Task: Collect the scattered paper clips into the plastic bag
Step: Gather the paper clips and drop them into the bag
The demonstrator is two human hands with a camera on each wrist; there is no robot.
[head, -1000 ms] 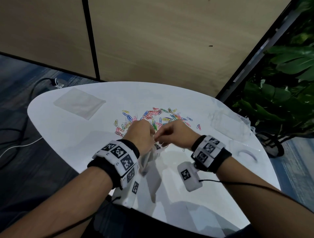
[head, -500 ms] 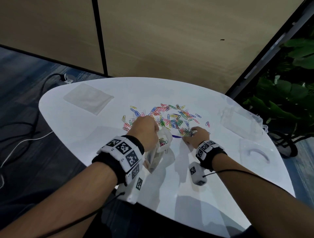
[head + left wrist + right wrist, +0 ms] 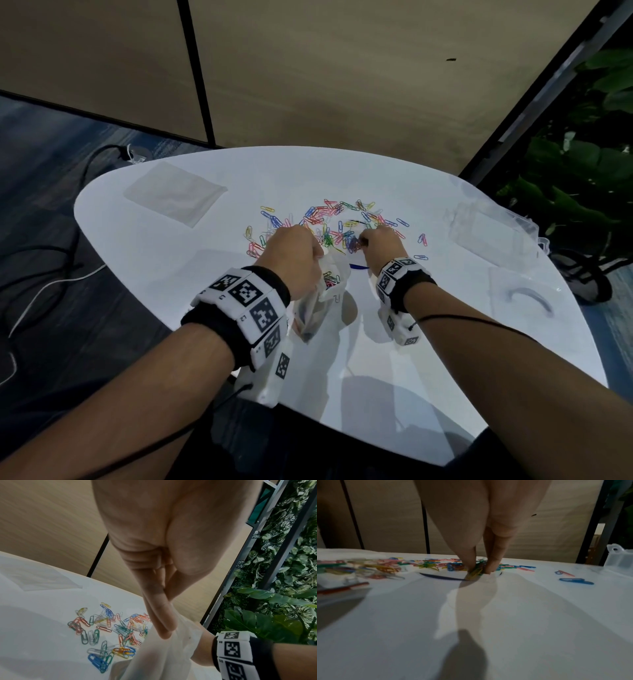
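Coloured paper clips (image 3: 329, 219) lie scattered in the middle of the round white table (image 3: 171, 260). My left hand (image 3: 294, 257) grips the rim of a clear plastic bag (image 3: 322, 298), holding it up with its mouth open; several clips show inside. In the left wrist view the thumb and fingers (image 3: 161, 623) pinch the bag's film (image 3: 164, 655). My right hand (image 3: 380, 245) is down on the pile, and in the right wrist view its fingertips (image 3: 471, 563) pinch a small bunch of clips (image 3: 477, 569) against the tabletop.
A flat empty plastic bag (image 3: 174, 192) lies at the table's far left. A clear plastic box (image 3: 489, 229) and its lid (image 3: 524, 294) sit at the right. A few stray clips (image 3: 575, 580) lie right of the pile. Cables run over the floor on the left, plants stand on the right.
My right hand left the bag's mouth, reached out to the pile and closed its fingertips on a bunch of clips. The left hand kept holding the bag open.
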